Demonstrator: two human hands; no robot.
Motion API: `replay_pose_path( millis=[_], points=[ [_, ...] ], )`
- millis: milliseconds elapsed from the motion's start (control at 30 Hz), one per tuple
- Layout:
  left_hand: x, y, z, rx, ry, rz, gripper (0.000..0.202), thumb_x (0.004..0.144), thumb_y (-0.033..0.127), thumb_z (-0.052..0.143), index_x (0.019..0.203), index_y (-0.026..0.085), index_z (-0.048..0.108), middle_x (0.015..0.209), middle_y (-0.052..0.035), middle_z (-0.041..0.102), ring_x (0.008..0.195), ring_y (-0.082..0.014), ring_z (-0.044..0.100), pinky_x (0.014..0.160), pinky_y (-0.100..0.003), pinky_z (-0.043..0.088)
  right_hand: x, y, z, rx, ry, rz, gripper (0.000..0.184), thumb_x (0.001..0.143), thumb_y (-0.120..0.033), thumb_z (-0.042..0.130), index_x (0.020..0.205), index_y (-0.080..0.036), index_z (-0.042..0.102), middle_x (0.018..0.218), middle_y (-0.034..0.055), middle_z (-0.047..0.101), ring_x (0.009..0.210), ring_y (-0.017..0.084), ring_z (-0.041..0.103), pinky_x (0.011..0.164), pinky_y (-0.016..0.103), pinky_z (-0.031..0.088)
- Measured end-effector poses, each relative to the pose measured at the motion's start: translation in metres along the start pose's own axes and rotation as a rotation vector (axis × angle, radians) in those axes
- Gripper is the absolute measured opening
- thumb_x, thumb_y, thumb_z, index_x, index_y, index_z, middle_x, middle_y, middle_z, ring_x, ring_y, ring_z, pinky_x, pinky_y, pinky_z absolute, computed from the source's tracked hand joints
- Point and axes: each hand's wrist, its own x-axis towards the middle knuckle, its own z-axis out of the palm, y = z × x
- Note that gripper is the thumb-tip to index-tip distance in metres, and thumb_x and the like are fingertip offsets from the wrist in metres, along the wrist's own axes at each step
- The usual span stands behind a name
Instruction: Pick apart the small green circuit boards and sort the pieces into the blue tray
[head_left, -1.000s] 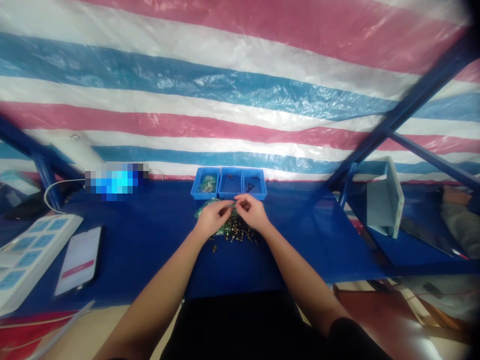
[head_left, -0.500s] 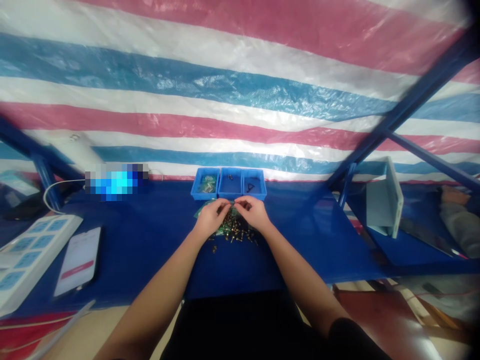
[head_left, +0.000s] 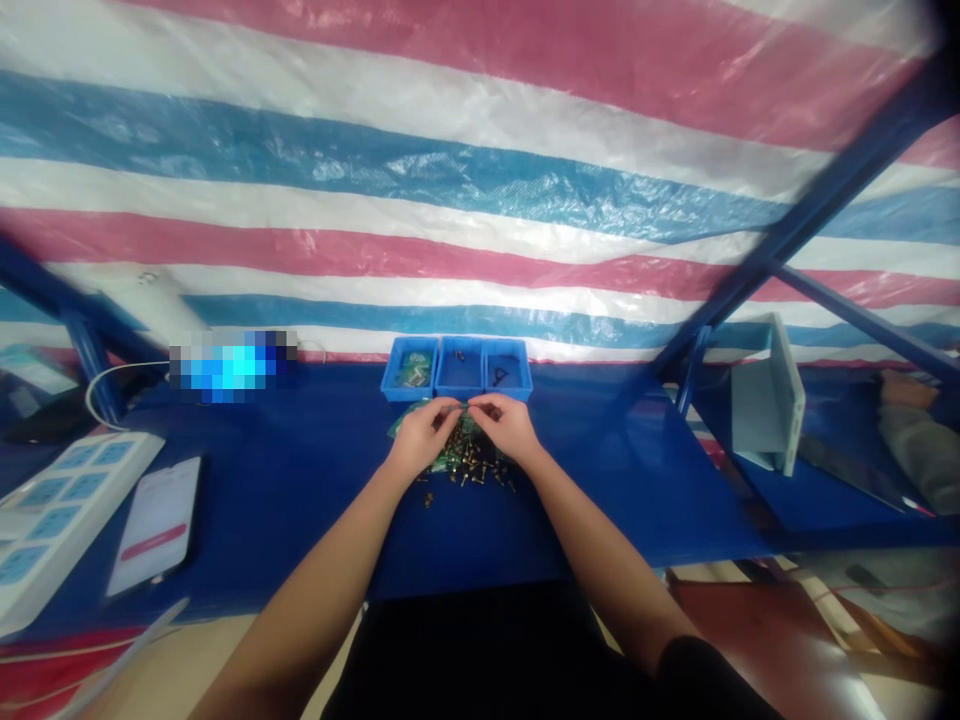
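My left hand [head_left: 421, 436] and my right hand [head_left: 507, 424] meet fingertip to fingertip above a heap of small brass-coloured screws [head_left: 471, 462]. Both are closed in a pinch; whatever lies between the fingertips is too small to make out. Under the heap shows a green plastic bag [head_left: 403, 417], partly hidden by my left hand. Just beyond my fingers, three blue bins stand side by side. The left bin [head_left: 390, 386] holds a clear bag of small metal parts, the middle bin [head_left: 460, 384] a few tiny pieces, the right bin [head_left: 517, 380] a dark angular piece.
At left on the blue table [head_left: 300, 480] lie a phone [head_left: 156, 522] and a white power strip [head_left: 71, 510]. A pixelated object [head_left: 232, 366] stands behind them. On the right are a grey upright panel [head_left: 761, 410], a blue frame post [head_left: 720, 290] and another person's arm [head_left: 919, 440].
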Motion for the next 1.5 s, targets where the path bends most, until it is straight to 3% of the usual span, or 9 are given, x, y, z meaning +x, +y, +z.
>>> replay_pose_path(
  millis=[333,600,833,1000,1500],
  points=[
    [0.0002,0.0000,0.0000,0.012,0.002,-0.017,0.029,0.093,0.044,0.047,0.100,0.022,0.066,0.087,-0.0020,0.071,0.072,-0.0159,0.065,0.070,-0.025,0.049,-0.0005,0.0035,0.0025,0.004,-0.023,-0.014,0.019,0.083,-0.032,0.063,0.096,-0.021,0.073,0.087,0.0034,0.074,0.072,0.016,0.067,0.065,0.028,0.054],
    [-0.0002,-0.0041,0.0026,-0.001,0.010,0.000,0.029,0.092,0.044,0.049,0.103,0.023,0.066,0.073,0.0003,0.066,0.063,-0.0143,0.060,0.065,-0.025,0.048,0.0001,0.0030,0.0014,-0.002,-0.016,-0.020,0.018,0.082,-0.031,0.064,0.095,-0.021,0.074,0.087,0.0035,0.074,0.072,0.017,0.067,0.066,0.029,0.054],
    [0.0003,-0.0014,0.0001,0.000,-0.005,-0.019,0.030,0.093,0.045,0.049,0.099,0.023,0.067,0.084,-0.0013,0.071,0.071,-0.0159,0.064,0.068,-0.025,0.048,-0.0010,0.0022,0.0021,0.001,-0.038,-0.017,0.019,0.084,-0.032,0.063,0.096,-0.022,0.073,0.089,0.0033,0.074,0.072,0.017,0.067,0.065,0.028,0.054],
    [-0.0005,-0.0022,0.0008,-0.024,0.008,-0.024,0.030,0.092,0.045,0.051,0.108,0.023,0.065,0.075,0.0009,0.066,0.063,-0.0142,0.060,0.065,-0.025,0.047,-0.0006,0.0006,0.0010,0.001,-0.017,-0.011,0.017,0.083,-0.030,0.064,0.094,-0.021,0.073,0.087,0.0036,0.074,0.072,0.017,0.067,0.066,0.028,0.054],
    [-0.0003,0.0014,-0.0019,-0.002,-0.022,-0.014,0.028,0.094,0.043,0.047,0.098,0.021,0.064,0.075,0.0007,0.067,0.063,-0.0135,0.059,0.062,-0.024,0.044,-0.0001,0.0020,0.0013,0.037,-0.027,-0.020,0.019,0.082,-0.030,0.065,0.096,-0.021,0.074,0.088,0.0038,0.074,0.071,0.017,0.067,0.063,0.027,0.053]
  ],
)
